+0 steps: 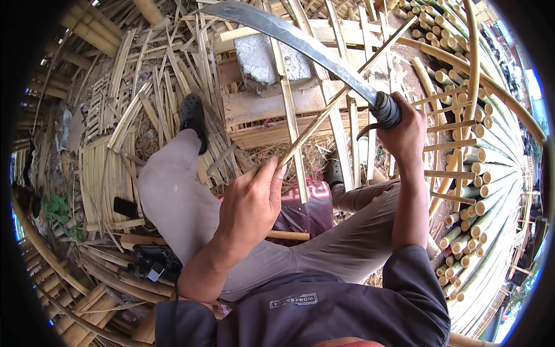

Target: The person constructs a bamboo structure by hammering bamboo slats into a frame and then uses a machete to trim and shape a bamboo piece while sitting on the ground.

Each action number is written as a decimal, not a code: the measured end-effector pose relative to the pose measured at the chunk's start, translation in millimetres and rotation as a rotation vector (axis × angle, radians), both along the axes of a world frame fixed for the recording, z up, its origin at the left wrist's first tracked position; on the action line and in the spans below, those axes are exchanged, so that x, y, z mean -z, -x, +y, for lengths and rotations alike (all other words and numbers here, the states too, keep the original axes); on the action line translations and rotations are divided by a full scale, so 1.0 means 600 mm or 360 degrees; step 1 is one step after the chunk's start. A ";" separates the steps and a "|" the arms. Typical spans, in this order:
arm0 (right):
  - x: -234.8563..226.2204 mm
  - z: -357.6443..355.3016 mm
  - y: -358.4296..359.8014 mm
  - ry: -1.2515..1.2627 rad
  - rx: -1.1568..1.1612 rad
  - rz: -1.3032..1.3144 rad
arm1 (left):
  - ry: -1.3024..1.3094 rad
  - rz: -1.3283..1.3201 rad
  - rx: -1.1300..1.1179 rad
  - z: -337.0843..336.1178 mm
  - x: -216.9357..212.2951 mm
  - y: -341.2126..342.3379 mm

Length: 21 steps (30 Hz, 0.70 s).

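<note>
My right hand point(404, 128) is closed around the black-wrapped handle point(386, 110) of a machete. Its long curved blade point(312, 51) slants up and to the left. Between the fingertips of my left hand point(248, 202), a thin bamboo strip point(315, 124) is pinched near its lower end. The strip slopes up to the right and passes behind the blade; I cannot tell whether they touch. Beyond my hands, a grey concrete block point(272, 61) rests on wooden planks point(254, 107). Several longer split bamboo slats point(292, 121) lean across the planks and block.
Bamboo poles point(485, 191) are stacked at the right, beside a ladder-like bamboo rack point(459, 144). Split pieces point(139, 87) litter the ground at the left. A dark phone point(125, 207) lies on a slatted panel point(98, 173). A maroon sack point(315, 211) sits between my legs.
</note>
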State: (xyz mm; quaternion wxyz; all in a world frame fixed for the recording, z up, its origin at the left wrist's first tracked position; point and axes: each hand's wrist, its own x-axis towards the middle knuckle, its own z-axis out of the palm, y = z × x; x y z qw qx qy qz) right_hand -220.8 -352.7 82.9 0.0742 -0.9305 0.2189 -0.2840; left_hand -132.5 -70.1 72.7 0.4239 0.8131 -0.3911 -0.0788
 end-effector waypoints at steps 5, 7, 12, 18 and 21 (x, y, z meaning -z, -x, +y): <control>0.009 0.015 -0.003 0.0116 -0.0037 0.0113 | -0.0021 -0.0101 -0.0051 0.002 0.008 -0.001; 0.016 0.041 -0.011 0.0126 -0.0173 0.0231 | -0.0076 -0.0142 -0.0067 0.005 0.013 -0.006; 0.035 0.063 -0.014 0.0138 -0.0380 0.0387 | -0.0205 -0.0055 -0.0083 0.009 0.017 -0.002; -0.009 -0.007 -0.014 0.0094 0.0555 0.0453 | -0.0184 -0.0010 -0.0048 0.019 0.006 -0.001; -0.011 -0.073 0.014 0.0240 0.0745 0.0438 | -0.0147 -0.0057 -0.0035 0.021 0.016 -0.007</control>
